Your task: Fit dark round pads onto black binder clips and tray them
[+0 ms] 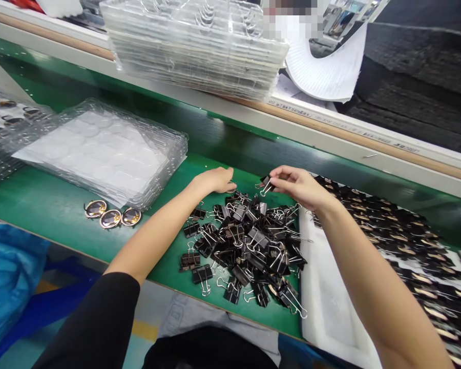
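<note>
A heap of black binder clips [249, 241] with silver wire handles lies on the green table [161, 287] in front of me. Between the thumb and fingers of my right hand [292, 184] is one black binder clip [267, 184], held above the heap's far right side. My left hand [217, 180] is at the far left edge of the heap, its fingers curled round something small with a metal rim that I cannot make out. Three round gold-rimmed pieces with dark lenses [110, 219] lie on the table to the left.
Clear plastic trays with a white sheet [96, 148] stand at the left. A white tray [322, 287] with rows of clipped pieces [392, 230] is at the right. More clear trays [200, 51] are stacked on the ledge, beside curled paper [326, 77].
</note>
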`<state>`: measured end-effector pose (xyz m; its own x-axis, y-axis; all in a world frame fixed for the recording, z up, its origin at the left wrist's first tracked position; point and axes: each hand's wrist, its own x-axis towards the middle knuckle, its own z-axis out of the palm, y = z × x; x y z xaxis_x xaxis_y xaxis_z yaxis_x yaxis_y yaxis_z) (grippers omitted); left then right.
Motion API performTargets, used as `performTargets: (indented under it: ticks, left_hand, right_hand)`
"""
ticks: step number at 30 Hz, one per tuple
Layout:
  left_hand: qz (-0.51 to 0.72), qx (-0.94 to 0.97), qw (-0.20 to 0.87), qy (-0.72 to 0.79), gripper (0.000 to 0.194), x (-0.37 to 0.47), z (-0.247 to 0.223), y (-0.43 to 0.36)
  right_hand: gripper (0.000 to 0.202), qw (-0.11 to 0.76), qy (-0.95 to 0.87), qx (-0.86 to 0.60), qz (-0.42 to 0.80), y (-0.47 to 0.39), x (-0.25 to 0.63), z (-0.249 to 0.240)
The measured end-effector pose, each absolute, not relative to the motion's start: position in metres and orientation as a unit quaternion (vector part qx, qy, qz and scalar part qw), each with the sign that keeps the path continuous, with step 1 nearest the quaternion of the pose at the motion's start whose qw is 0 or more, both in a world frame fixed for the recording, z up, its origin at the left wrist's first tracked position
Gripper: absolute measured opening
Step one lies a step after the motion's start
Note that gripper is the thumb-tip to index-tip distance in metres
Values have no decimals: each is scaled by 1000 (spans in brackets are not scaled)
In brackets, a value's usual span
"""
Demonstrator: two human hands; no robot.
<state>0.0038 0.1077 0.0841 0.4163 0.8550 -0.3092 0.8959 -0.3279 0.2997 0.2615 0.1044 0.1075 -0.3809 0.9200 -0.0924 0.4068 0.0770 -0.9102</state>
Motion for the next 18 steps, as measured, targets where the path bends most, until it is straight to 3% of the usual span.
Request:
performTargets:
  ticks: [3, 7, 10, 13, 18]
  left_hand:
    - [-64, 808, 222, 542, 57, 3, 86, 107]
    - [-42, 828, 215, 516, 52, 0, 83, 110]
    - [-27, 843, 213, 493, 48, -3, 78, 114]
    - [-31, 849, 211, 483, 52, -4, 78, 115]
    - [-29, 832, 167, 529, 39, -3, 85, 111]
  right_hand:
    - [32, 293, -623, -497, 528, 125, 262, 93]
    - [12, 181, -744, -513, 389, 155, 251, 71]
    - [14, 159, -805, -462, 337, 169, 236, 56]
    - [20, 184, -803, -431, 368, 175, 223, 44]
    - [27, 197, -798, -414, 392, 178, 216, 35]
